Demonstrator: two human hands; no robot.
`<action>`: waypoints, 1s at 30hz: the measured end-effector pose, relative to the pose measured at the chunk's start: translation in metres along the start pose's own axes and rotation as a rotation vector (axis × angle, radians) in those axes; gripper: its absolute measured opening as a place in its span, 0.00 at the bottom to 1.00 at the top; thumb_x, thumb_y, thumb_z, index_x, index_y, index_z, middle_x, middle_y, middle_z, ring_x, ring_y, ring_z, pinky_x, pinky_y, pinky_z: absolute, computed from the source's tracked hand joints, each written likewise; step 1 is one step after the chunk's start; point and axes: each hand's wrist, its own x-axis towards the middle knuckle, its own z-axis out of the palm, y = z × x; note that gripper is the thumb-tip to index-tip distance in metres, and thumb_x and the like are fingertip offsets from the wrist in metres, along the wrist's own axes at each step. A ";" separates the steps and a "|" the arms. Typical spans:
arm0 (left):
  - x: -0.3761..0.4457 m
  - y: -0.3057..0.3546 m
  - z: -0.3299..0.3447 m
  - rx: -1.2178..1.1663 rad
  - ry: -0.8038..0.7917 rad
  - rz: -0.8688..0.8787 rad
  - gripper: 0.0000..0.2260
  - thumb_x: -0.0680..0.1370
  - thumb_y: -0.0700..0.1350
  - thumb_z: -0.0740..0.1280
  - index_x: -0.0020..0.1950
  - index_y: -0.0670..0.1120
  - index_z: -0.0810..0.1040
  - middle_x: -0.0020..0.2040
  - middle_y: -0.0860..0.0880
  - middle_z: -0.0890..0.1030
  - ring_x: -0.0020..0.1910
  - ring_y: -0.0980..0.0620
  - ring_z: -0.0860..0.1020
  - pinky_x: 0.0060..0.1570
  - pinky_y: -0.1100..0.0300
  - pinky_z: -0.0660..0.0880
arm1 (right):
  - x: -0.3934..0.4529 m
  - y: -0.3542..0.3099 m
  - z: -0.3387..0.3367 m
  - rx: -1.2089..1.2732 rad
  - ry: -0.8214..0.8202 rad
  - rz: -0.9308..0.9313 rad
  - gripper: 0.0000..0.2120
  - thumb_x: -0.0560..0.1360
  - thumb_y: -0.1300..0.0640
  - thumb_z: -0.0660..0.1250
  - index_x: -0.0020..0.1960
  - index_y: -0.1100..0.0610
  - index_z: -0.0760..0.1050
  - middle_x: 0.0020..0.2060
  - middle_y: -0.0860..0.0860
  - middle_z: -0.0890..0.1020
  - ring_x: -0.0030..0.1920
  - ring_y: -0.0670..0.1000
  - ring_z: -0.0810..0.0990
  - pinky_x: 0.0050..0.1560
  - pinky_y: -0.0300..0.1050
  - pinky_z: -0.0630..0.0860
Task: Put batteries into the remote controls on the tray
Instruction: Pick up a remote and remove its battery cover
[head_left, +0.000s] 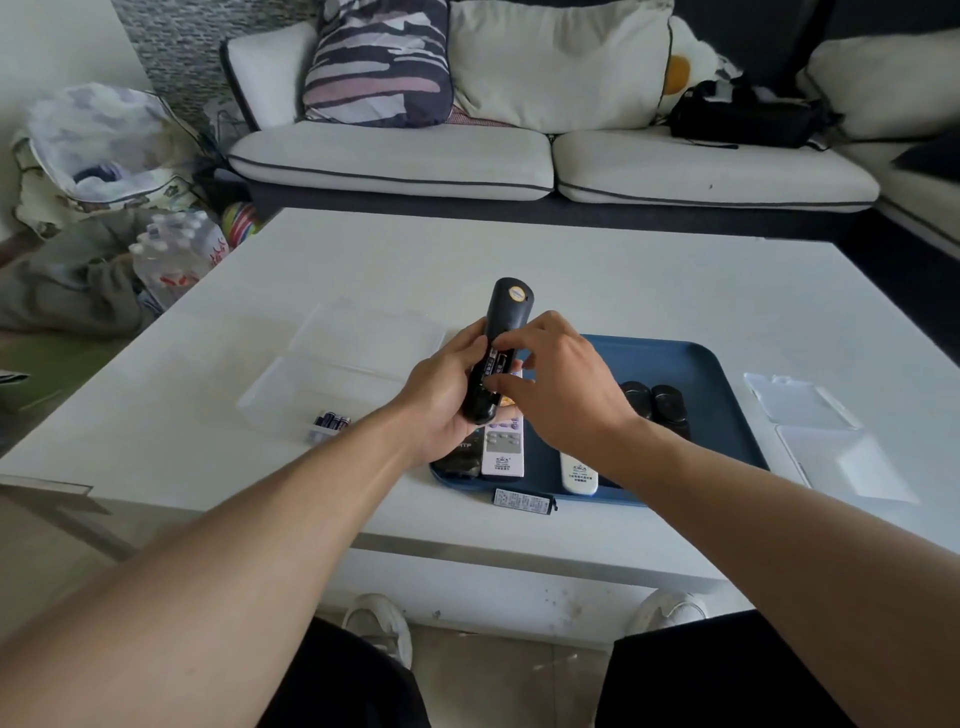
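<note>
Black remote (500, 338): left hand (441, 395) fingers curl round it; right hand (566, 389) fingers pinch its open back.

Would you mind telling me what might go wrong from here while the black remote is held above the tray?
1. The left hand alone grips the black remote above the blue tray; pressure from the right hand fingers at its compartment might make it slip onto the white remote below.
2. The battery cover lies on the table's near edge, beside the tray, where a forearm could sweep it off.
3. The spare batteries sit behind the left forearm and may get knocked.
</note>
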 end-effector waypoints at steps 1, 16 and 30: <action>-0.001 0.000 0.000 0.006 -0.010 0.002 0.17 0.87 0.45 0.53 0.73 0.53 0.74 0.57 0.43 0.82 0.46 0.48 0.84 0.42 0.47 0.83 | 0.002 -0.001 -0.001 0.034 -0.011 0.020 0.17 0.76 0.49 0.73 0.63 0.50 0.78 0.54 0.46 0.73 0.53 0.48 0.77 0.54 0.47 0.76; -0.004 -0.001 0.017 0.100 -0.023 0.067 0.16 0.87 0.44 0.54 0.68 0.57 0.77 0.55 0.51 0.86 0.47 0.49 0.83 0.61 0.45 0.74 | 0.009 0.009 -0.004 0.790 -0.086 0.500 0.13 0.72 0.60 0.78 0.54 0.60 0.78 0.44 0.59 0.86 0.39 0.53 0.85 0.46 0.50 0.84; -0.003 0.007 0.007 0.131 0.090 -0.075 0.14 0.84 0.51 0.63 0.59 0.43 0.81 0.52 0.43 0.82 0.50 0.44 0.82 0.65 0.40 0.76 | 0.008 -0.006 -0.023 1.116 -0.177 0.678 0.10 0.78 0.66 0.59 0.46 0.60 0.79 0.31 0.53 0.73 0.26 0.49 0.69 0.25 0.39 0.62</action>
